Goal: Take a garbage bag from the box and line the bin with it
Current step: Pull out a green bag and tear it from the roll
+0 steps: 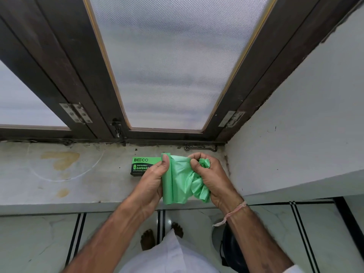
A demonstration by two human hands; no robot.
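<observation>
The left hand (152, 181) is closed around the green roll of garbage bags (167, 180), whose long axis runs from near to far, almost upright in the view. The right hand (208, 174), just to the right, is clenched on the loose bag (199, 186) pulled sideways off the roll. I judge the next pull must go rightward, across the roll's axis. The box (141, 164) lies on the sill (78, 184) behind the left hand; the bin (226, 243) stands low at the right, partly hidden.

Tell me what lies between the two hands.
In the head view, a stretch of green bag spans from the left hand, which holds the roll, to the right hand, which grips the bunched end. Nothing else lies there.
</observation>
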